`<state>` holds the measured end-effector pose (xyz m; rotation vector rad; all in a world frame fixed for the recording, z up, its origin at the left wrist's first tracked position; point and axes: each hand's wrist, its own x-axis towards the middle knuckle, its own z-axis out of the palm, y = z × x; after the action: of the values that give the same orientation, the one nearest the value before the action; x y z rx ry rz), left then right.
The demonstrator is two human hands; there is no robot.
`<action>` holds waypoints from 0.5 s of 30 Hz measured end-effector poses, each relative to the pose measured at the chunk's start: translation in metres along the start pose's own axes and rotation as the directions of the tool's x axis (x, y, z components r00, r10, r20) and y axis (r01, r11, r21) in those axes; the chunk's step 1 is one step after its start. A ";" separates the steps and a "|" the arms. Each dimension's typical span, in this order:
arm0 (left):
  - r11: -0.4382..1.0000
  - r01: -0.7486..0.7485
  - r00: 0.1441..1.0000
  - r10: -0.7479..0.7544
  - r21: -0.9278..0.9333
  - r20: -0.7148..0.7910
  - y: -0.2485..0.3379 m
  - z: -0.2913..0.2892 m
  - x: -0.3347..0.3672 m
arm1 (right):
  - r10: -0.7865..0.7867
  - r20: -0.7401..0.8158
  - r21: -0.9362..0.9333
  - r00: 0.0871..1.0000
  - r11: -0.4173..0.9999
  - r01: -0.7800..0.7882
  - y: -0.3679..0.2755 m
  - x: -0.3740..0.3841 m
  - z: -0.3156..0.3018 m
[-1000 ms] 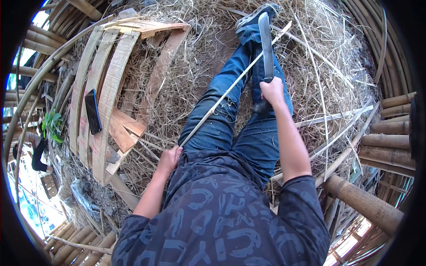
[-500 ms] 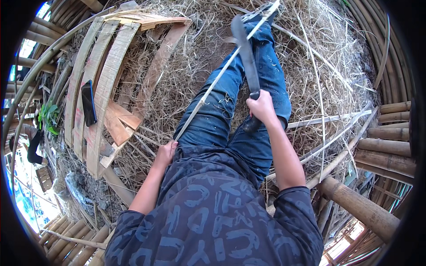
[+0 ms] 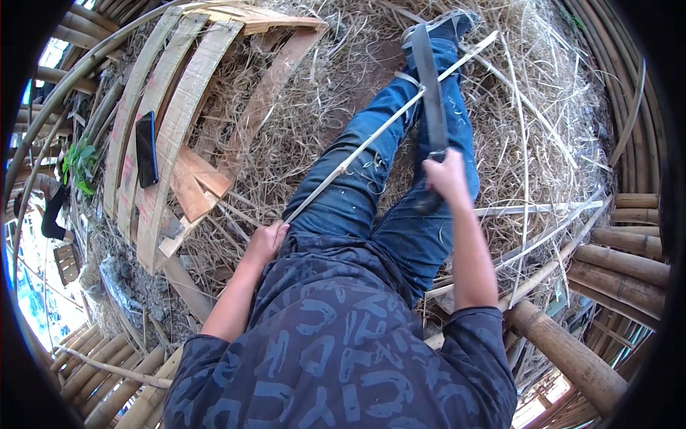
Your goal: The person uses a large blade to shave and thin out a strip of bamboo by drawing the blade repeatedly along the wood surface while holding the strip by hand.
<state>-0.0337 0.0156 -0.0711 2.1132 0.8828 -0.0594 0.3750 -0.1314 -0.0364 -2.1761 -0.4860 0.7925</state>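
Across my legs runs a long pale bamboo strip (image 3: 376, 134), slanting from my left hip out past the right shin. My left hand (image 3: 266, 242) is closed around its near end beside my hip. Above my right thigh, my right hand (image 3: 446, 176) grips the dark handle of a machete (image 3: 433, 100). The machete's broad blade points away from me and crosses the strip near its far part. Blade and strip appear to touch there. A thin curled shaving (image 3: 409, 77) shows just left of that crossing.
Dry shavings (image 3: 529, 136) cover the ground around my outstretched legs. To the left is a slatted wooden crate (image 3: 164, 136) with a black phone (image 3: 146, 150) on it. Thick bamboo poles (image 3: 572, 354) stand at the right. A green plant (image 3: 80, 168) grows at far left.
The machete has moved a little farther out and to the right, its blade now more upright. The strip's far end has swung right and lower. My left hand keeps its hold.
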 end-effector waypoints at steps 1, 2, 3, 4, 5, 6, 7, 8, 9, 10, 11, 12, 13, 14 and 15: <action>1.000 0.010 1.000 -0.010 -0.015 -0.024 0.004 -0.001 -0.001 | 0.014 0.015 -0.008 1.000 1.000 -0.014 -0.009 0.000 -0.015; 1.000 0.015 1.000 -0.015 -0.007 -0.024 0.004 -0.005 -0.002 | 0.026 0.018 -0.018 0.999 1.000 -0.026 -0.015 0.002 -0.030; 1.000 0.004 1.000 -0.004 -0.002 -0.019 0.005 -0.002 0.001 | 0.017 0.004 0.041 1.000 0.999 -0.017 -0.015 0.006 -0.039; 1.000 -0.008 1.000 0.008 0.004 -0.014 0.007 0.001 0.004 | 0.008 -0.010 0.099 1.000 0.995 -0.007 -0.014 0.009 -0.045; 1.000 -0.011 1.000 0.011 0.017 0.016 0.006 -0.002 0.007 | 0.060 -0.050 0.188 0.997 0.981 -0.049 -0.012 0.007 -0.034; 1.000 -0.010 1.000 0.010 0.007 0.018 0.006 -0.002 0.005 | 0.047 0.055 0.147 0.997 0.988 -0.054 -0.012 0.002 -0.025; 1.000 0.012 1.000 -0.012 0.003 0.025 0.005 -0.005 0.003 | 0.031 0.081 0.012 0.996 0.999 -0.032 -0.015 -0.006 -0.019; 0.999 0.036 0.999 -0.035 -0.002 0.032 0.005 -0.005 0.001 | 0.019 0.109 -0.124 0.994 0.992 -0.006 -0.016 -0.013 -0.017; 0.999 0.033 0.999 -0.033 0.011 -0.001 0.003 -0.005 -0.004 | 0.049 0.186 -0.030 0.981 0.999 -0.045 -0.015 -0.010 -0.024; 0.999 0.046 0.999 -0.046 0.013 -0.005 0.005 -0.006 -0.004 | 0.066 0.189 0.015 0.980 0.997 -0.071 -0.017 -0.007 -0.034; 0.999 0.027 1.000 -0.027 0.031 -0.010 0.007 -0.006 0.000 | 0.068 0.161 0.078 0.985 0.994 -0.082 -0.014 -0.001 -0.039; 0.999 -0.004 1.000 0.005 0.043 -0.008 0.011 -0.005 0.006 | 0.079 0.119 0.138 0.990 0.986 -0.095 -0.015 0.003 -0.044; 0.999 -0.002 1.000 0.002 0.038 0.007 0.010 -0.004 0.007 | 0.082 -0.023 0.216 0.996 0.973 -0.075 -0.013 0.000 -0.029; 0.999 0.000 1.000 0.000 0.035 0.008 0.012 -0.005 0.007 | 0.090 0.064 0.310 0.994 0.945 -0.105 -0.012 -0.007 -0.021; 1.000 0.010 1.000 -0.010 0.023 0.008 0.014 -0.008 0.007 | 0.076 0.097 0.064 0.992 0.994 -0.083 -0.014 -0.014 -0.015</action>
<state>-0.0220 0.0195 -0.0579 2.1283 0.8916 -0.0838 0.3736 -0.1383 -0.0127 -2.1129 -0.4154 0.9460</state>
